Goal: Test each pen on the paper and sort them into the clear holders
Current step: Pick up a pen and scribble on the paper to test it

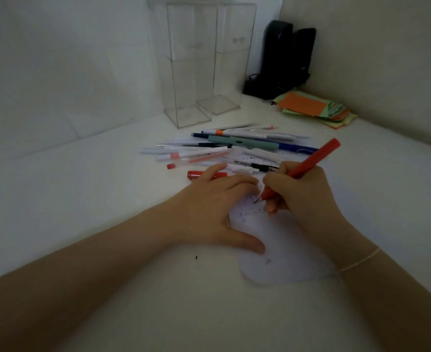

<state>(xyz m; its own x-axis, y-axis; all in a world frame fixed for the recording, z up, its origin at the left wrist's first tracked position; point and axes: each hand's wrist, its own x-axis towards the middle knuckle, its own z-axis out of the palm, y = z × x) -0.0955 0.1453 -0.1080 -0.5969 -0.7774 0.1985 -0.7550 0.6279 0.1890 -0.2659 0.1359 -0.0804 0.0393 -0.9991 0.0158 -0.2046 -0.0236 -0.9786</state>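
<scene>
A red pen [308, 165] is gripped in the right hand [303, 196], fingers curled round the lower barrel, with the tip set down on the paper [283, 252]. The barrel is tilted up and away from the paper toward the far right. Small dark scribbles are seen on the paper beside the tip. The left hand [214, 209] is laid flat on the paper's left edge, fingers extended and thumb spread; nothing is held by it.

A red cap [204, 175] is found lying on the table just beyond the paper, partly hidden under the fingers of the left hand. The pen pile [224, 148] is located beyond the paper, near its far edge; white, red, blue, black and one pale green barrel are noted, overlapping at various angles. Two clear holders [199, 62] are stood upright well beyond the paper, behind the pile, against the wall; no pens are seen inside them. A black object [283, 59] is placed to the right of the holders, in the corner. A stack of coloured paper slips [313, 107], orange on top, is located beyond the paper to the far right. A thin bracelet [359, 260] is worn on the right wrist.
</scene>
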